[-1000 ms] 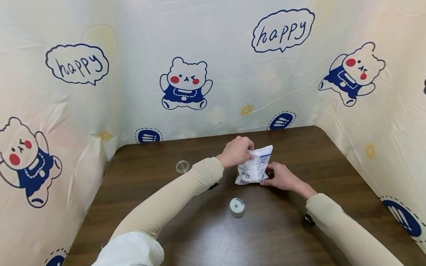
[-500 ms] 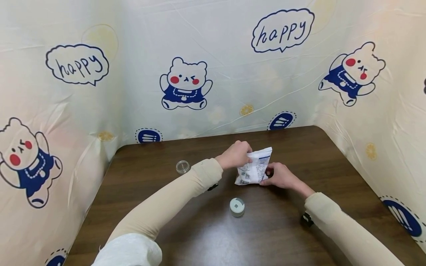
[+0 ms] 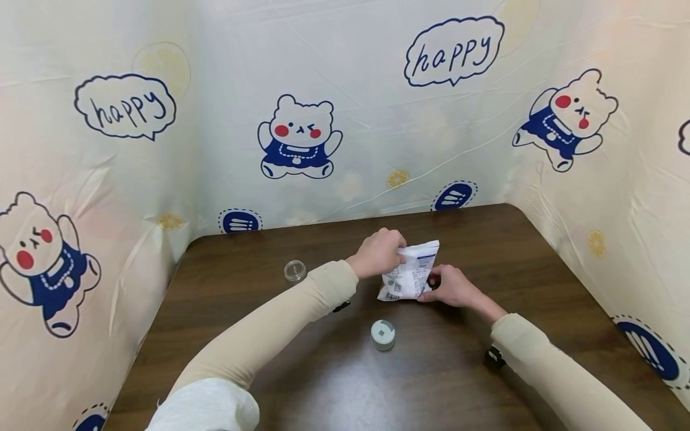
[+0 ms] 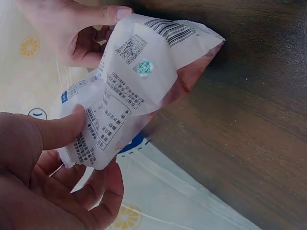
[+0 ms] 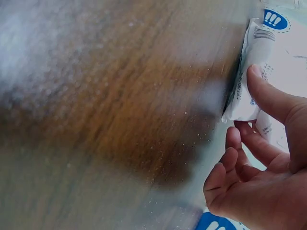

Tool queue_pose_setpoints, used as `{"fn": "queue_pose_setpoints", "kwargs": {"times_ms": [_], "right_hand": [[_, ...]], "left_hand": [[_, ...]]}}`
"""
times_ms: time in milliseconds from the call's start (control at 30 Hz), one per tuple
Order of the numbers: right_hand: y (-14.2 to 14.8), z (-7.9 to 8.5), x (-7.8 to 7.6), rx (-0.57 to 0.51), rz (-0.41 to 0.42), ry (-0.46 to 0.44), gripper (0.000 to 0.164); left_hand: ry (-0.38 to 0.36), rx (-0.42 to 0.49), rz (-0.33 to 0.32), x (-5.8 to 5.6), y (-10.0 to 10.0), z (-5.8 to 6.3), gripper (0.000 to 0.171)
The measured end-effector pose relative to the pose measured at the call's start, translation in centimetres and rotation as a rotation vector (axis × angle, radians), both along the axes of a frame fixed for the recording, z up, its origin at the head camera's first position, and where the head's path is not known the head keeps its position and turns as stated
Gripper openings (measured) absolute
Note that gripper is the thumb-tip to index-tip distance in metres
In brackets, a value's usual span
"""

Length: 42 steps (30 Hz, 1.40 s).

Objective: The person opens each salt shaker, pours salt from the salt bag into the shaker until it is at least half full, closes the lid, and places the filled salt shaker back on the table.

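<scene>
A white plastic packet [image 3: 408,273], printed with small text, a QR code and a barcode, stands tilted on the far part of the table. My left hand [image 3: 378,253] pinches its upper edge, thumb on the printed face and fingers behind, as the left wrist view shows. At the lower right corner, my right hand [image 3: 453,286] pinches the packet between thumb and fingers. The right wrist view shows that thumb [image 5: 268,93] lying along the packet's side. A reddish-brown side of the packet [image 4: 192,76] shows in the left wrist view.
On the dark wooden table [image 3: 442,383], a small round white-topped container [image 3: 383,334] stands nearer than the packet. A clear round dish or lid [image 3: 294,271] lies to the left, by my left forearm. A printed curtain [image 3: 366,131] surrounds the table's back and sides.
The left hand and the packet's top edge have come down slightly. Both hands keep their hold on the packet; the container and clear dish stay in place.
</scene>
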State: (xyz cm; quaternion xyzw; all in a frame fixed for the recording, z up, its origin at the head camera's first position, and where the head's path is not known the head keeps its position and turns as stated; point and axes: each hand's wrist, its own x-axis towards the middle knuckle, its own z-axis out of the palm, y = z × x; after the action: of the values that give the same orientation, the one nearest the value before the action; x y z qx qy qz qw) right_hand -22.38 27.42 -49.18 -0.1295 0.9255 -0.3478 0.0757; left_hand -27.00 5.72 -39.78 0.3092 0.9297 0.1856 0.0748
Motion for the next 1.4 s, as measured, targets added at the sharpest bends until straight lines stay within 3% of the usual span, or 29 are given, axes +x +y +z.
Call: {"fn": "queue_pose_setpoints", "kwargs": {"times_ms": [167, 500, 733, 1033, 1200, 1400], "right_hand": [[-0.1, 0.0, 0.2, -0.018, -0.005, -0.017, 0.047], [-0.3, -0.3, 0.4, -0.081, 0.002, -0.025, 0.065], [-0.9, 0.1, 0.3, -0.116, 0.014, 0.009, 0.063], [-2.0, 0.8, -0.2, -0.112, 0.022, 0.030, 0.064], [-2.8, 1.1, -0.6, -0.172, 0.043, 0.039, 0.071], [-3.5, 1.1, -0.7, -0.243, 0.071, 0.069, 0.061]], "left_hand": [[0.041, -0.007, -0.020, 0.4, -0.1, 0.4, 0.016], [0.053, 0.006, -0.042, 1.0, -0.4, 0.9, 0.017], [0.073, 0.003, -0.028, 0.9, -1.2, 1.5, 0.021], [0.097, 0.038, 0.016, 0.4, -2.7, 3.5, 0.021], [0.128, 0.038, 0.029, 0.5, -3.4, 4.6, 0.020], [0.129, 0.036, 0.034, 0.6, -4.3, 5.2, 0.019]]}}
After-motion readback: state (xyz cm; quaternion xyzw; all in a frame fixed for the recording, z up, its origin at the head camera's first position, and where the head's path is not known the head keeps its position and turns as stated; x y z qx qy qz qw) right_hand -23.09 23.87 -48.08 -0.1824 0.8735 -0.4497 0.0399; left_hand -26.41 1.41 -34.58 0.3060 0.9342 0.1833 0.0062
